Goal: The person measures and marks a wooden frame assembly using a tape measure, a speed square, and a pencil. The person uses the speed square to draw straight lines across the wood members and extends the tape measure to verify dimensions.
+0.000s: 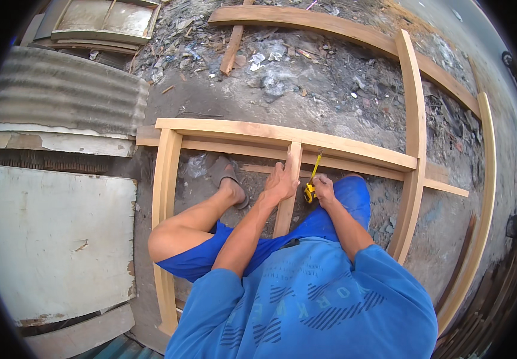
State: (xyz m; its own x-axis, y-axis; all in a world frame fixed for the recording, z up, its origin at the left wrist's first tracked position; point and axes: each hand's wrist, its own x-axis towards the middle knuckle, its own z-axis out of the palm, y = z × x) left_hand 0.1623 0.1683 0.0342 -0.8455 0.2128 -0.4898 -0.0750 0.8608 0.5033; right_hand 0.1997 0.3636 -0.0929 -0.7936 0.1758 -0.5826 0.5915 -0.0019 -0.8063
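Observation:
My right hand (pixel 324 190) is closed on a yellow tape measure (pixel 310 192). Its yellow blade (pixel 317 163) is pulled out a short way and reaches up to the long far rail (pixel 234 128) of a pale wooden frame. Just to the left, my left hand (pixel 282 180) grips a short wooden crosspiece (pixel 287 209), which meets that rail at its far end. The crosspiece's near end is hidden by my body. On the frame's left is a side post (pixel 166 179), and on its right a longer upright (pixel 413 149) crosses the rail's end.
Beyond the frame lies a long plank (pixel 324 24) on rubble-strewn ground. Another long piece of wood (pixel 484 197) stands to the right. At left are a corrugated sheet (pixel 67 90) and a worn white panel (pixel 55 239). My sandalled foot (pixel 230 179) is inside the frame.

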